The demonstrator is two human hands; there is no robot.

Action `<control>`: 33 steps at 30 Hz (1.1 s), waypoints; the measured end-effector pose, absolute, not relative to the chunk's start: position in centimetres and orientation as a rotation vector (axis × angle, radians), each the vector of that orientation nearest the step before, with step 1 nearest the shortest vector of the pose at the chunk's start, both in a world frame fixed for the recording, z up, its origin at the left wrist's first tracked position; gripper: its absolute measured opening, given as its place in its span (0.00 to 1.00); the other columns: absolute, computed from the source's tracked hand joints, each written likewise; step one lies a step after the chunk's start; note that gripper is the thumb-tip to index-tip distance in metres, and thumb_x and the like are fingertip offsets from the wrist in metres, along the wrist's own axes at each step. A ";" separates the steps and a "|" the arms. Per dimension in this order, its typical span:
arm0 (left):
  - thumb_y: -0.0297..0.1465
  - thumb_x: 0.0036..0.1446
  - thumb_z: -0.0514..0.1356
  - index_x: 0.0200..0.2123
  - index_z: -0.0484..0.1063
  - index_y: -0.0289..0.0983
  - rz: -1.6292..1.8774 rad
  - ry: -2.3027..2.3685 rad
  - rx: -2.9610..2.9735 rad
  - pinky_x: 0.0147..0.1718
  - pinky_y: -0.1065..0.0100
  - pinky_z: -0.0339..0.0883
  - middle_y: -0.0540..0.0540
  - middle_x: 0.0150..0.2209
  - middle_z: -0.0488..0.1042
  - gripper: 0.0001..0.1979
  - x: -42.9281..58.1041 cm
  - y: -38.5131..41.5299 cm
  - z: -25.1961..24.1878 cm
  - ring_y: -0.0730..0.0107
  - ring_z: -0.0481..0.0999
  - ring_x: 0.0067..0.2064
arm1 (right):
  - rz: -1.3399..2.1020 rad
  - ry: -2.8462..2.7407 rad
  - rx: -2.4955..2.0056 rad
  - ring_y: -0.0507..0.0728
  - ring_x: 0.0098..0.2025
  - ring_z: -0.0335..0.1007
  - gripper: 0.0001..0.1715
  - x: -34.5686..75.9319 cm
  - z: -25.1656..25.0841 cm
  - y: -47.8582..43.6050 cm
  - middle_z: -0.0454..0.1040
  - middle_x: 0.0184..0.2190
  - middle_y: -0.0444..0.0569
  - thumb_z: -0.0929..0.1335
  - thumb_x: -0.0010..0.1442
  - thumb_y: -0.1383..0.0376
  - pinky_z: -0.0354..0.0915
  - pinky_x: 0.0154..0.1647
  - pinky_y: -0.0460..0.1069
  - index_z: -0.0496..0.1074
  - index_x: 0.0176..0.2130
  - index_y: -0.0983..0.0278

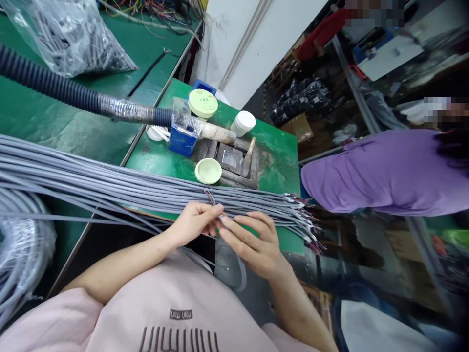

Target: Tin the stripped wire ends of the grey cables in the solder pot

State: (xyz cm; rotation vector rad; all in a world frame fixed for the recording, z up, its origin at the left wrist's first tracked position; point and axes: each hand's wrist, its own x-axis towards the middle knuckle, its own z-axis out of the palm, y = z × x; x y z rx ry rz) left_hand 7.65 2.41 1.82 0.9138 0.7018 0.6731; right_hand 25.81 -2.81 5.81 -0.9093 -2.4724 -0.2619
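Note:
Both hands meet above the near edge of a long bundle of grey cables point(154, 185). My left hand point(196, 222) pinches the end of one grey cable between thumb and fingers. Thin coloured wires point(210, 196) fan out upward from that end. My right hand point(256, 242) grips the same cable just below, its index fingertip close to my left thumb and its other fingers loosely bent. A length of grey cable point(242, 274) hangs beneath my right hand. The exact grip point is partly hidden by the fingers.
Behind the bundle stand a soldering pot point(230, 159), a black extraction hose point(54, 83), a shallow pale lid point(208, 171), a white jar point(244, 123) and a round tub point(202, 103). Coiled cable point(22, 254) lies left. A person in purple point(381, 171) is at the right.

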 end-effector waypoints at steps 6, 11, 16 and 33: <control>0.52 0.50 0.60 0.25 0.76 0.31 0.681 0.721 0.996 0.17 0.75 0.52 0.49 0.16 0.69 0.27 7.1 0.5 1.5 0.80 0.59 0.17 | 0.053 -2.140 -1.069 0.57 0.43 0.71 0.17 25.4 3.6 -5.6 0.79 0.40 0.50 0.64 0.61 0.73 0.68 0.44 0.55 0.72 0.47 0.60; 0.50 0.53 0.59 0.30 0.79 0.30 0.681 0.598 1.045 0.19 0.73 0.50 0.51 0.15 0.65 0.26 6.7 -0.7 1.0 0.80 0.56 0.18 | 1.003 -1.781 -1.297 0.54 0.26 0.69 0.20 24.4 2.4 -6.7 0.76 0.24 0.49 0.61 0.65 0.56 0.66 0.28 0.49 0.75 0.31 0.62; 0.48 0.54 0.60 0.30 0.79 0.29 0.620 0.454 1.031 0.20 0.73 0.51 0.53 0.14 0.60 0.25 6.4 -1.4 0.4 0.81 0.56 0.17 | 2.051 -1.036 -0.878 0.50 0.09 0.58 0.35 21.7 -0.2 -7.7 0.72 0.14 0.47 0.63 0.52 0.37 0.54 0.11 0.44 0.73 0.30 0.66; 0.39 0.44 0.69 0.27 0.69 0.34 0.973 0.829 0.810 0.17 0.78 0.48 0.58 0.16 0.58 0.16 6.7 -0.7 0.8 0.85 0.51 0.17 | 1.611 -0.887 -1.082 0.46 0.10 0.53 0.21 18.9 -1.6 -7.7 0.67 0.11 0.42 0.68 0.56 0.51 0.50 0.12 0.42 0.69 0.26 0.65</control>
